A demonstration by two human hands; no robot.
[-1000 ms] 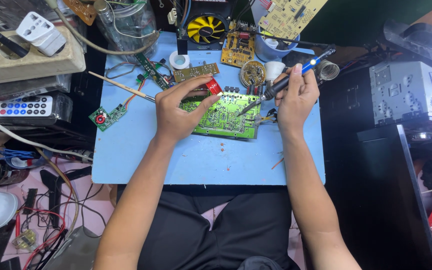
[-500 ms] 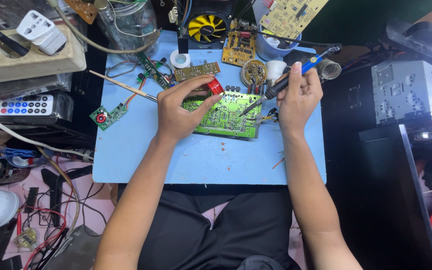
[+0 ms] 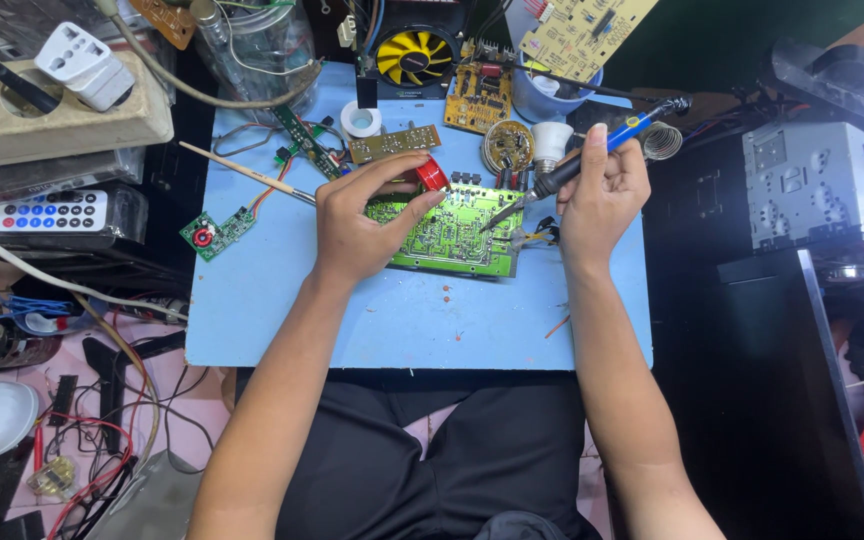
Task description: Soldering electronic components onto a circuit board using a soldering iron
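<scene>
A green circuit board (image 3: 457, 238) lies solder side up on the blue mat (image 3: 282, 300). My left hand (image 3: 357, 225) rests on the board's left part, its fingers curled over the edge beside a red round part (image 3: 431, 174). My right hand (image 3: 604, 195) grips a soldering iron (image 3: 592, 150) with a blue and black handle. The iron's tip points down at the board's upper right area.
Around the mat's far edge lie small circuit boards (image 3: 395, 143), a yellow fan (image 3: 414, 55), a white tape roll (image 3: 360, 119), a solder coil (image 3: 661, 141) and a thin brush (image 3: 247, 172). A remote control (image 3: 50, 211) and power strip (image 3: 62, 120) sit left; a grey metal unit (image 3: 822, 185) sits right.
My right hand has tilted the soldering iron slightly, keeping its tip at the board. My left hand stays on the board.
</scene>
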